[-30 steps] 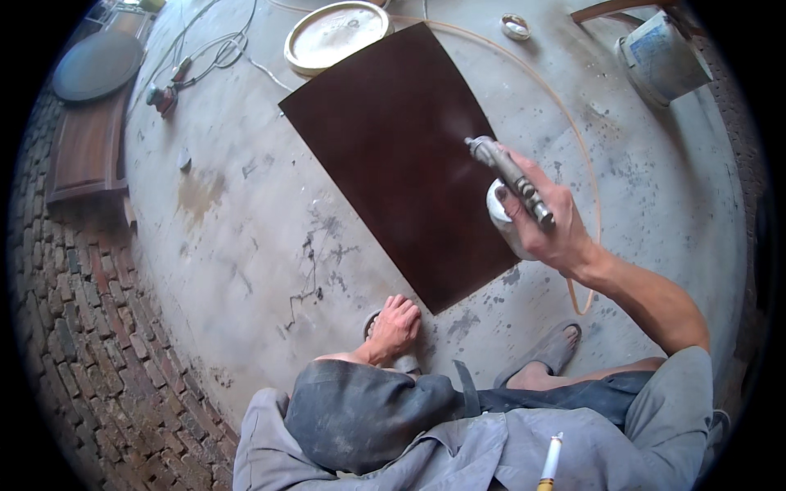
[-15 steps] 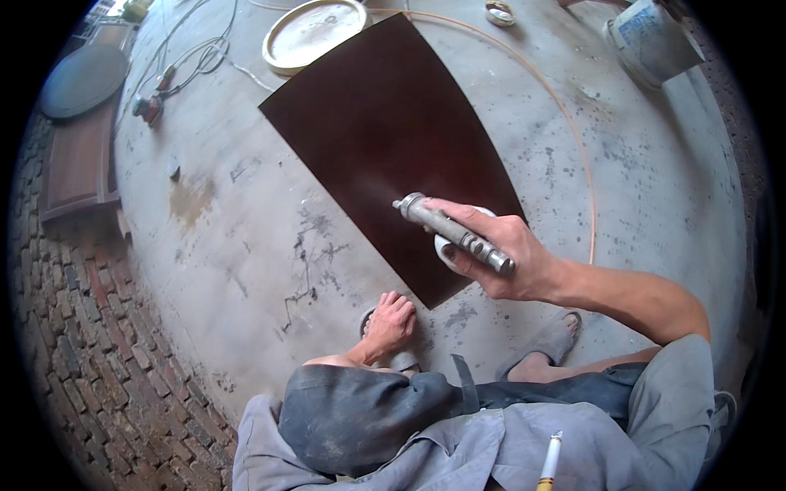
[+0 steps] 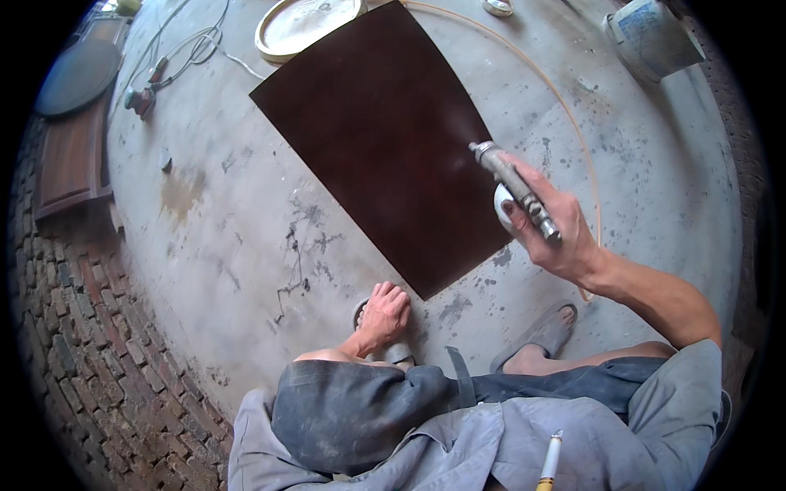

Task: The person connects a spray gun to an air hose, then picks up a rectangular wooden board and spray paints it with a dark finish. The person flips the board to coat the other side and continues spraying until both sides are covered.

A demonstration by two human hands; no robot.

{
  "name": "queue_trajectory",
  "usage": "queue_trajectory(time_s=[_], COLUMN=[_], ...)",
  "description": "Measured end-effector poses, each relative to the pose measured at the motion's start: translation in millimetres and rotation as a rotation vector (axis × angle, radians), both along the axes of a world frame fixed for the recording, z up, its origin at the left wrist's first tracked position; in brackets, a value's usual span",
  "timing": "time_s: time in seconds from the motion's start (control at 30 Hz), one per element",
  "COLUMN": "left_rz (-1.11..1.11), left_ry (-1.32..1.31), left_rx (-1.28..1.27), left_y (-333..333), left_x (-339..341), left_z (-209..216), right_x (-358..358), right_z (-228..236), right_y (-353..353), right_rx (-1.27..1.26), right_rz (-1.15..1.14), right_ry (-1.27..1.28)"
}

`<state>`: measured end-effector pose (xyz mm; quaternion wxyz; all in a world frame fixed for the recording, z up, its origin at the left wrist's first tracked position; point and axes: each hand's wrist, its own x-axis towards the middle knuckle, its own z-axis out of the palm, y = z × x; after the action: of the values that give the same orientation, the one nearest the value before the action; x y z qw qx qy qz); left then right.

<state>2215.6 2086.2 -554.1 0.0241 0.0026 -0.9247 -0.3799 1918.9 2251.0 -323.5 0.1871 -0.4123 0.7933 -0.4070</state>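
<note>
My right hand [image 3: 566, 239] is wrapped round a metal spray gun [image 3: 516, 184], a white part showing beneath it. The nozzle is over the right edge of a flat, dark brown panel [image 3: 368, 155], and a faint pale mist hangs by its tip. That panel lies slantwise on the grey floor. Just left of its near corner, my left hand [image 3: 385, 313] hangs low beside my sandalled foot, apart from the panel. Its fingers are curled with their tips hidden, so I cannot make out whether anything is in them.
An orange hose [image 3: 565, 106] curves along the panel's right. Beyond the panel lies a round whitish lid [image 3: 299, 24]; a bucket [image 3: 655, 41] is at far right. Cables [image 3: 196, 53], a dark round piece [image 3: 78, 78] and a brown panelled piece [image 3: 74, 164] are left. A cigarette [image 3: 550, 462] shows below.
My right hand has carried the spray gun right and away from me, from the panel's near middle to its right edge. My left hand keeps its place near the foot.
</note>
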Motion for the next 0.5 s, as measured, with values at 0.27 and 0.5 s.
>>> queue_trajectory(time_s=[0.27, 0.5], left_rz=[-0.018, -0.013], left_ry=[-0.009, -0.021], left_rx=[-0.021, -0.033], left_y=[-1, 1], left_x=[0, 0], left_z=[-3, -1], right_x=[46, 32], right_z=[-21, -20], right_y=[-16, 2], right_rx=[-0.142, -0.104], right_rz=[0.271, 0.273], right_ry=[-0.140, -0.131])
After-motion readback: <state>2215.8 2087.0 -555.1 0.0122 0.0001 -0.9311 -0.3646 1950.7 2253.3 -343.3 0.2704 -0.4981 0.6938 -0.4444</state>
